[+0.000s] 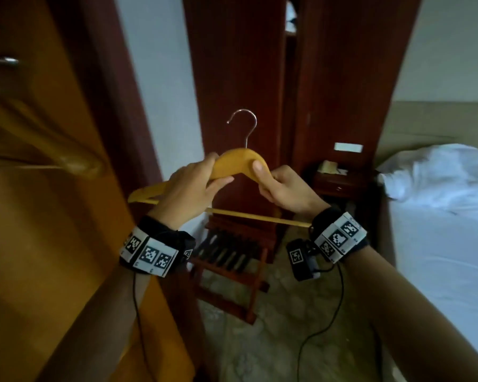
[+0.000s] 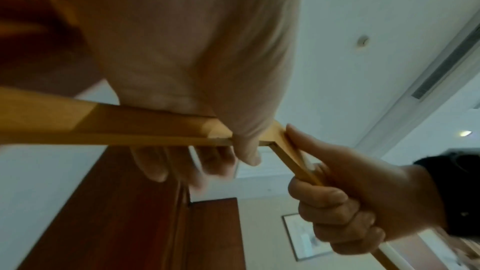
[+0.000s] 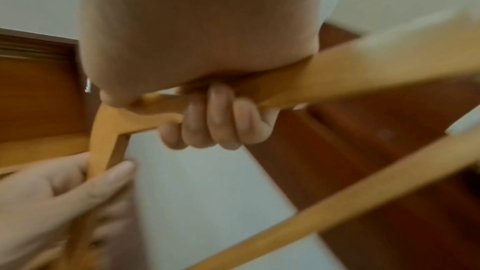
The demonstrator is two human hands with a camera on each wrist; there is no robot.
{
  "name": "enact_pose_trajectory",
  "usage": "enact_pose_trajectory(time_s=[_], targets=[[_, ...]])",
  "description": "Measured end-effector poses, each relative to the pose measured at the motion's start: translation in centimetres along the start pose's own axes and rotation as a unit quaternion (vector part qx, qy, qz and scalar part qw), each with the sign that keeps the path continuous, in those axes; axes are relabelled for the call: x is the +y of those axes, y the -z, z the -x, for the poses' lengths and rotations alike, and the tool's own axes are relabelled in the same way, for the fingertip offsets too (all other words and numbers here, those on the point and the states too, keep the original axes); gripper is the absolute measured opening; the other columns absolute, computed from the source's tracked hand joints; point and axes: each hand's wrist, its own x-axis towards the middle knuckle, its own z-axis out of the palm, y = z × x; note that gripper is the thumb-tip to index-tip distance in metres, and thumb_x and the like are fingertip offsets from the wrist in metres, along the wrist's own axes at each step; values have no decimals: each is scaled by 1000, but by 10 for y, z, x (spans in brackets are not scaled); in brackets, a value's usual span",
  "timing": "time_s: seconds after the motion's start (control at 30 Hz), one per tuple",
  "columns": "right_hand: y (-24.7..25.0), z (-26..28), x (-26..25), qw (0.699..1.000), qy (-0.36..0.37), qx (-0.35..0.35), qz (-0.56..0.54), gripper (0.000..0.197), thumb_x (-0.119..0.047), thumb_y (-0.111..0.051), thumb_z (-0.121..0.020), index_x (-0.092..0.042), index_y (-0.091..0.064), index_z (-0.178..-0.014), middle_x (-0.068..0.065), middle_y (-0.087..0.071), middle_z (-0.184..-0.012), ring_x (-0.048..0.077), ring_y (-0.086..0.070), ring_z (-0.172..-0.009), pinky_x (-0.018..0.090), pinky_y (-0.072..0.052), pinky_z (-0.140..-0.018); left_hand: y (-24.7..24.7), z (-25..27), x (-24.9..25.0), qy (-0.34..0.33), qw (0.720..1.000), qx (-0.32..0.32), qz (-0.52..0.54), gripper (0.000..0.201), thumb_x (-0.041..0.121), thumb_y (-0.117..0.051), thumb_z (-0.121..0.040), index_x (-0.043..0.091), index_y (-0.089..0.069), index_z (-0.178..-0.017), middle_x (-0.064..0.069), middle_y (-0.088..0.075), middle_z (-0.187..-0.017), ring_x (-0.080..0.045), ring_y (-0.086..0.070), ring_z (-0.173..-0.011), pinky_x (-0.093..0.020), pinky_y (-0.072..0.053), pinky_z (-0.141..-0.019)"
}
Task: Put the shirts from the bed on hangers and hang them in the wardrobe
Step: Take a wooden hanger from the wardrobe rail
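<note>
Hanger first: in the head view the wooden hanger is held up in front of the chest, hook pointing upward, crossbar running below the wrists. The left hand curls round the left shoulder of the hanger and the right hand round the right one, thumb pressed on the front near the crown. Gripping both sides probably keeps it level and steady while it is carried. The bed, with rumpled white bedding, lies to the right; no shirt can be made out on it from here. A wooden wardrobe door stands close on the left, and a slatted luggage rack sits on the floor ahead.

From the left wrist, the left thumb hooks over the wooden arm with fingers wrapped behind, while the right hand is fisted round the other arm.

From the right wrist, the picture is blurred, yet the right fingers are plainly wrapped round the wood, and the left hand clasps the far arm. No shirt is on the hanger yet, so I judge the task to be at an early step.
</note>
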Motion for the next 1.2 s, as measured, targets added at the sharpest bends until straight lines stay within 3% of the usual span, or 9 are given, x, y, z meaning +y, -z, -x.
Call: enact_pose_trajectory(time_s=[0.1, 0.2, 0.33, 0.47, 0.6, 0.7, 0.77, 0.97, 1.2], targets=[[69, 58, 44, 999, -45, 21, -2, 89, -76, -36, -101, 2, -66, -72, 9, -51, -52, 16, -44, -43, 25, -41, -56, -67, -17, 72, -64, 997, -39, 2, 53, 52, -56, -101, 13, -51, -137, -3, -68, -89, -29, -67, -85, -38, -43, -66], [123, 113, 84, 993, -93, 72, -17, 86, -77, -42, -99, 2, -64, -75, 12, -55, -59, 23, -47, -49, 27, -41, -55, -139, -26, 148, -108, 988, -90, 66, 52, 53, -56, -101, 16, -52, -138, 7, -63, -85, -21, -68, -80, -35, -45, -63], [177, 178, 137, 958, -178, 222, 32, 70, -78, -58, -91, -15, -58, -62, -7, -51, -52, 10, -47, -45, 28, -40, -54, -226, -37, 236, -112, 968, -148, 170, 39, 52, -57, -101, 21, -57, -124, 9, -64, -84, -16, -66, -77, -35, -51, -66], [230, 239, 198, 914, -258, 307, 56, 75, -87, -56, -81, -17, -54, -55, -4, -51, -51, 15, -48, -47, 36, -39, -54, -296, -53, 314, -173, 943, -204, 199, 28, 52, -57, -101, 25, -56, -108, 9, -62, -86, -12, -64, -77, -38, -52, -66], [293, 294, 251, 903, -298, 309, 13, 74, -67, -58, -96, -2, -63, -61, 5, -57, -54, 16, -51, -48, 33, -42, -58, -356, -77, 398, -232, 931, -224, 171, 15, 40, -64, -101, 28, -55, -98, 16, -51, -75, -8, -52, -70, -32, -37, -71], [347, 330, 297, 906, -314, 284, -10, 68, -53, -53, -103, 5, -70, -73, 20, -65, -62, 22, -56, -52, 33, -46, -59, -408, -103, 459, -253, 917, -267, 158, 14, 37, -66, -99, 24, -63, -95, 12, -60, -76, -18, -61, -74, -33, -38, -71], [382, 352, 328, 898, -329, 290, -21, 69, -55, -49, -101, 7, -72, -80, 18, -63, -62, 22, -55, -55, 38, -49, -64, -444, -122, 500, -272, 904, -286, 164, 16, 37, -68, -97, 24, -62, -89, 7, -64, -74, -23, -65, -73, -35, -44, -69], [503, 423, 391, 816, -392, 424, -5, 62, -54, -56, -102, -13, -57, -55, 1, -53, -53, 14, -45, -47, 30, -38, -60, -542, -181, 635, -342, 859, -322, 203, 15, 29, -71, -95, 26, -57, -94, 12, -64, -84, -13, -59, -76, -37, -42, -81], [630, 536, 437, 726, -443, 526, 4, 73, -71, -62, -94, -10, -53, -54, 0, -49, -49, 12, -43, -41, 26, -38, -54, -613, -205, 819, -440, 786, -388, 194, 11, 33, -63, -101, 21, -63, -104, 4, -64, -82, -18, -60, -76, -32, -37, -69]])
